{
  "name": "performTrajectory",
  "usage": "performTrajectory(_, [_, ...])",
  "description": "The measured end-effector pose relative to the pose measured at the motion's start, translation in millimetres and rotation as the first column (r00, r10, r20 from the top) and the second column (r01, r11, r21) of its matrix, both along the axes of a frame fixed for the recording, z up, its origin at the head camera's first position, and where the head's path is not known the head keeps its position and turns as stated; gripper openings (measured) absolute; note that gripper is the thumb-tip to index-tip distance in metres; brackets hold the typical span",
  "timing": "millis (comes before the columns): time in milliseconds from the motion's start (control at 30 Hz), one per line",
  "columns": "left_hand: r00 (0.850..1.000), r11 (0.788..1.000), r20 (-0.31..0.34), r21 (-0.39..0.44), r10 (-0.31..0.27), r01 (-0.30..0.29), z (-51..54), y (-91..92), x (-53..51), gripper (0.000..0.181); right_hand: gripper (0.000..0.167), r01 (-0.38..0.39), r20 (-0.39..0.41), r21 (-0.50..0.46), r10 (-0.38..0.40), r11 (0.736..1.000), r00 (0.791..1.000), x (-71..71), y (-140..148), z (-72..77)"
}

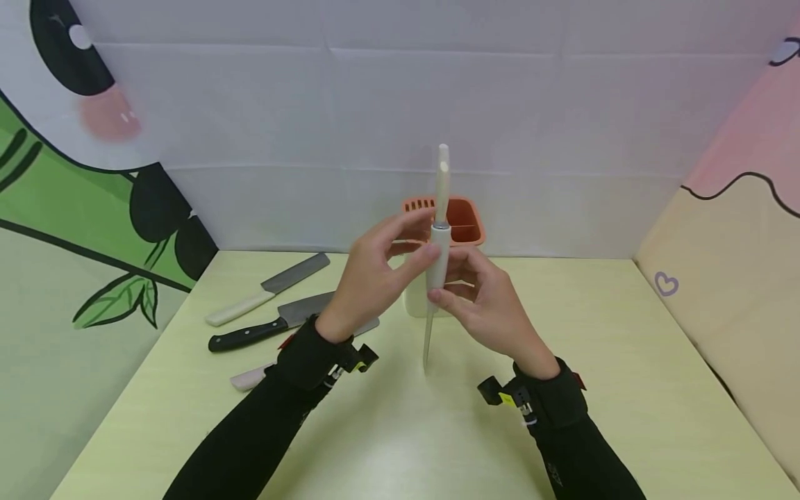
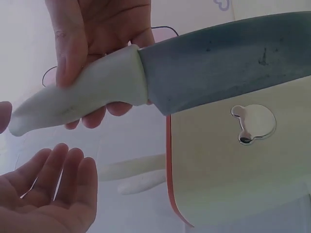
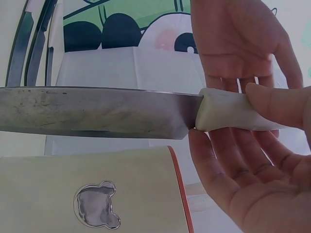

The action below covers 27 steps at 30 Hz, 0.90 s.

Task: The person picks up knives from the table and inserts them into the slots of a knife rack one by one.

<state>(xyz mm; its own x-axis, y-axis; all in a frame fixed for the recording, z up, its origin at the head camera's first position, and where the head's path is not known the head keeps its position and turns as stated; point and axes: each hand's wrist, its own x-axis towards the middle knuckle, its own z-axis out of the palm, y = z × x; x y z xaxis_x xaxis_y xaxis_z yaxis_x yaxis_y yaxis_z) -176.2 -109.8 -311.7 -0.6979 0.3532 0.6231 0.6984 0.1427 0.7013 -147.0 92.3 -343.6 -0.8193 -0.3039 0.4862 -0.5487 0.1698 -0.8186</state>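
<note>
A knife with a white handle is upright in the head view, its blade pointing down. My right hand pinches the handle, thumb on one side and fingers on the other; this also shows in the right wrist view, near the blade end of the handle. My left hand is by the handle's upper end, thumb close to it. In the left wrist view the left hand's fingers are extended, apart from the handle.
Behind the hands stands a cream holder with an orange top; white handles stick out of it. On the table's left lie a white-handled cleaver, a black-handled knife and another pale-handled knife.
</note>
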Motion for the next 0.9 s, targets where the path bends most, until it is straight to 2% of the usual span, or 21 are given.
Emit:
performTrajectory(333, [0.999, 0.999, -0.032, 0.033, 0.040, -0.039, 2.9, 14.6, 0.2, 0.037, 0.051, 0.006, 0.009, -0.018, -0.006, 1.000, 1.000, -0.5, -1.1, -0.5])
performTrajectory(667, [0.994, 0.996, -0.068, 0.026, 0.084, -0.082, 0.4, 19.3, 1.5, 0.030, 0.048, 0.017, 0.009, -0.040, -0.016, 0.999, 1.000, -1.5, -2.3, -2.3])
performTrajectory(900, [0.992, 0.996, -0.092, 0.023, 0.088, -0.086, 1.6, 20.0, 2.1, 0.029, 0.050, 0.025, 0.005, -0.024, -0.025, 0.999, 1.000, -1.8, -1.1, -1.9])
